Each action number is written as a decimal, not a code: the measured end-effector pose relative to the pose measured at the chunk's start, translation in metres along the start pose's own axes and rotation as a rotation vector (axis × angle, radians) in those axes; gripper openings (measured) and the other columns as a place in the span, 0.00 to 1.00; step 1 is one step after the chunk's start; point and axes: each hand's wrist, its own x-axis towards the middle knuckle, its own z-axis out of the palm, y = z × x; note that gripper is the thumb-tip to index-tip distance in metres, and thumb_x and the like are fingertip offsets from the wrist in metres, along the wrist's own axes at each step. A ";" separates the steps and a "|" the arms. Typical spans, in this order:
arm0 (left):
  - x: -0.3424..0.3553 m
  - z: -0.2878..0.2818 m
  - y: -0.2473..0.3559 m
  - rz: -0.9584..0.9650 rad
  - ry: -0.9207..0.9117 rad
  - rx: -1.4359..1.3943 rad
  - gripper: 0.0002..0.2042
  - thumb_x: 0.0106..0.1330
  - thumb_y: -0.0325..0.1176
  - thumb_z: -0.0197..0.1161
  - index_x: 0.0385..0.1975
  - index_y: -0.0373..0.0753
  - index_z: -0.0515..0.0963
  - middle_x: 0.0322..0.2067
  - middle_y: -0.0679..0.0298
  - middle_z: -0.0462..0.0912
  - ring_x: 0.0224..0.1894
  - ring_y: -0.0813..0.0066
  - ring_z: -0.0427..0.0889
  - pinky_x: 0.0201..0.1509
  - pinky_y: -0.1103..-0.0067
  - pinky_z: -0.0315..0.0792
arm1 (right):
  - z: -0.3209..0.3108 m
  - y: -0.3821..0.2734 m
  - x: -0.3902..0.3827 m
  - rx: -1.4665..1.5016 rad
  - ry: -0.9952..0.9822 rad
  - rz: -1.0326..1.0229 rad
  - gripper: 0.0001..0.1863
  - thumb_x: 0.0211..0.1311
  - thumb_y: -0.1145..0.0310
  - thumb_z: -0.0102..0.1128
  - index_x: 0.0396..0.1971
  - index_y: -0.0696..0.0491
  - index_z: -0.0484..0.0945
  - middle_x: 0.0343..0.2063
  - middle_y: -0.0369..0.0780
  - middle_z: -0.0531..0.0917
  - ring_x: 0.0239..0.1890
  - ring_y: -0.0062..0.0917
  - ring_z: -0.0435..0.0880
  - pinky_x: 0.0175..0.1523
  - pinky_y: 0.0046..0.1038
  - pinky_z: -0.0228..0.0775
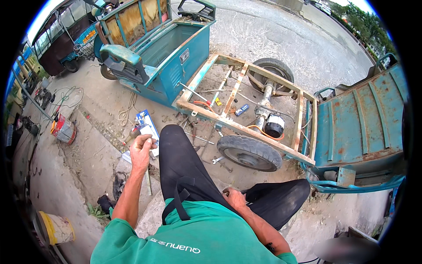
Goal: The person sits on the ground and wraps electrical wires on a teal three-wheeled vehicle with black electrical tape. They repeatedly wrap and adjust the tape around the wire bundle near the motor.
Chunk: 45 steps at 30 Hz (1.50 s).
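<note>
From the head view, the person sits on a concrete step with legs in black trousers [184,163] stretched toward a stripped three-wheeler, whose rusty chassis frame [246,127] serves as the landmark here. The left hand [141,152] is raised off the near-left corner of that frame, its fingers curled shut around a small object [153,142] pinched at the fingertips; what the object is cannot be told, only that it is small and pale. Just beyond the hand, on the ground left of the frame, lies a blue and white flat pack [146,125]. The right hand [234,198] rests on the right thigh, near side of the frame, fingers bent loosely and holding nothing that shows. At the frame's near rail stands a black tyre [249,152], touching the ground, with a small spanner [217,160] lying just beside it on the near side. Inside the frame, toward its far right, sits the rear axle with a black motor [274,125]; a second tyre [274,70] stands at the far edge. A teal cabin body [176,57] adjoins the frame's left end, and a teal cargo bed [360,123] lies off its right end. Well left of the frame stands a red and white can [63,129].
</note>
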 end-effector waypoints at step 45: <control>0.135 0.310 -0.098 -0.497 -0.869 0.229 0.17 0.68 0.37 0.63 0.49 0.31 0.80 0.32 0.62 0.85 0.32 0.76 0.83 0.33 0.76 0.76 | -0.326 -0.119 -0.018 0.227 -0.048 -0.015 0.20 0.66 0.63 0.65 0.48 0.64 0.81 0.31 0.40 0.84 0.36 0.22 0.81 0.46 0.27 0.74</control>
